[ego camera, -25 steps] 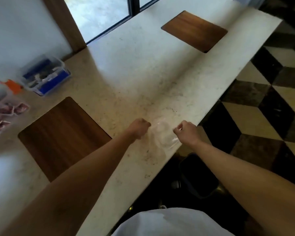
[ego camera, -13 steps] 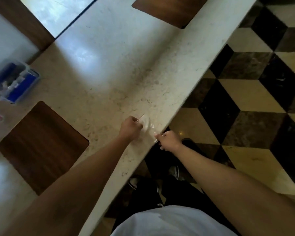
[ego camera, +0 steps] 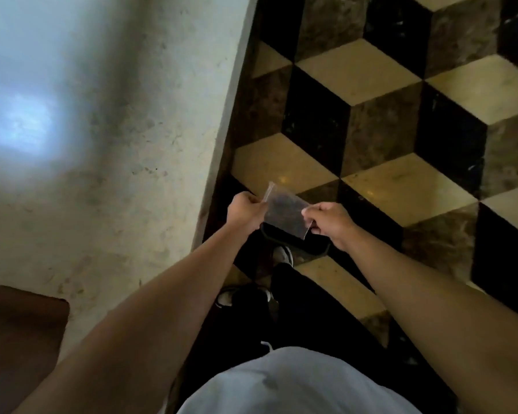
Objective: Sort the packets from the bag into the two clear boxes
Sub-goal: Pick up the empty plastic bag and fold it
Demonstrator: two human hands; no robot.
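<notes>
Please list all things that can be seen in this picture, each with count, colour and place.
clear plastic bag: one, transparent, held between both hands beyond the counter edge, over the bin.
counter: one, pale speckled stone, left part of the view.
wooden inlay: one, dark brown, lower left corner of the counter.
bin: one, black, on the floor under the hands, mostly hidden.
floor: cube-pattern tiles, cream, brown and black, on the right.
shoes: two, light with dark, on the floor below the hands.
shirt: one, white, bottom centre.
left hand: pinches the bag's left edge.
right hand: pinches the bag's right edge.
</notes>
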